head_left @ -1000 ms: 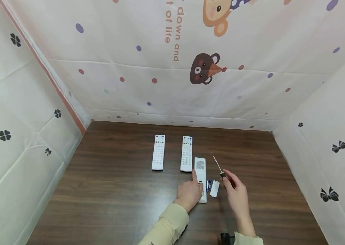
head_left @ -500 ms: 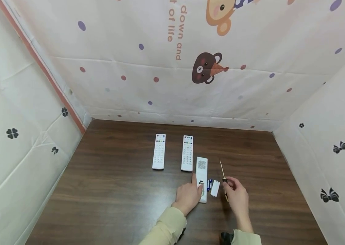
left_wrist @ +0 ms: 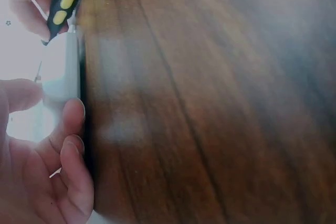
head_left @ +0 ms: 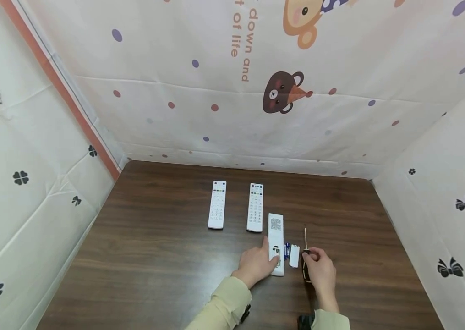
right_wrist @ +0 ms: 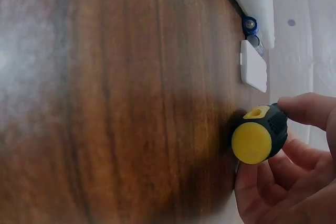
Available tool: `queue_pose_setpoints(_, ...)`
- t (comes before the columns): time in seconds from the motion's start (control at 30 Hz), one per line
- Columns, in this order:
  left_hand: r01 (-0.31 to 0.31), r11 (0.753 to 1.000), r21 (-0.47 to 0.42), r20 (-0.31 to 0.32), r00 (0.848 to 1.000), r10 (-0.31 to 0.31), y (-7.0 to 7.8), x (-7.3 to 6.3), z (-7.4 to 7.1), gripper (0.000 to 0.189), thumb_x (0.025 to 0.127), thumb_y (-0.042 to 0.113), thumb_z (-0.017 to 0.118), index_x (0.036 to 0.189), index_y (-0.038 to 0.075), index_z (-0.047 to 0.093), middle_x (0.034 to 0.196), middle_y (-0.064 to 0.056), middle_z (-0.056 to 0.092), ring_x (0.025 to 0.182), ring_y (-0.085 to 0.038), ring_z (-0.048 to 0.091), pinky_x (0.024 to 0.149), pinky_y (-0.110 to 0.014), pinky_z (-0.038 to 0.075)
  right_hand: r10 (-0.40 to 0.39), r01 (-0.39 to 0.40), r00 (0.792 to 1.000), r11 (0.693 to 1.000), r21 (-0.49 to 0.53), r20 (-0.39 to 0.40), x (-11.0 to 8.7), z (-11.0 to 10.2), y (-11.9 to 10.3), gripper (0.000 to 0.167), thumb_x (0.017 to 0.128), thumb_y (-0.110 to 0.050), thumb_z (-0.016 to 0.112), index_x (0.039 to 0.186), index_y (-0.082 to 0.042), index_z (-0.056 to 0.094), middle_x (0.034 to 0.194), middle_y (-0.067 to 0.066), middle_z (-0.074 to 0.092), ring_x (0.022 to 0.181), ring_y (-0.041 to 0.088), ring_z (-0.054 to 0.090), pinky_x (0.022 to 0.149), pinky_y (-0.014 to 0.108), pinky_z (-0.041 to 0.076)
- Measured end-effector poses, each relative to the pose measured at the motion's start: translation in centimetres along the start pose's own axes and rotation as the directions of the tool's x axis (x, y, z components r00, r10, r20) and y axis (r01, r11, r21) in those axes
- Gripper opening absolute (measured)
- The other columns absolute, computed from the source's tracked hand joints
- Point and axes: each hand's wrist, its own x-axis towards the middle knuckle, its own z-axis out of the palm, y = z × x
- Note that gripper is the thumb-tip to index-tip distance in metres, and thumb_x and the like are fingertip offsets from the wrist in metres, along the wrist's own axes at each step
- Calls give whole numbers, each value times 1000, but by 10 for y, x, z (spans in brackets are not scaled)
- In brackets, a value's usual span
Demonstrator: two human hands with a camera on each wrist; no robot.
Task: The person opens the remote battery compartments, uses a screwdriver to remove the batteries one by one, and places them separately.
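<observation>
A white remote control lies back side up on the table, its battery compartment uncovered. My left hand grips it by its sides near the lower end, thumb opposite fingers, as the left wrist view shows. To its right are blue batteries, then the white battery cover. Past the cover, my right hand holds a screwdriver by its black and yellow handle between thumb and fingers. Its shaft points away from me, low over the table; whether it touches the wood I cannot tell.
Two more white remote controls, one at left and one in the middle, lie buttons up toward the back of the brown wooden table. Printed cloth walls enclose the table at the back and both sides.
My right hand has brought the screwdriver lower and nearer to me, turning its shaft from slanting left to pointing straight away. My left index finger has shifted while the hand stays at the remote control.
</observation>
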Motion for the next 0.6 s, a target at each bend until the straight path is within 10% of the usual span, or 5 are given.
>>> queue_pose_setpoints(0.6,14,988,-152,39,999,-8,-6,2,-9,67,87,50,45,136,6,34,95,-15,64,78,-26,61,54,-34,46,-9,6,994,999,33,107,8,0,9,36,89,-32,50,115,-8,55,98,8,54,86,23,47,66,30,35)
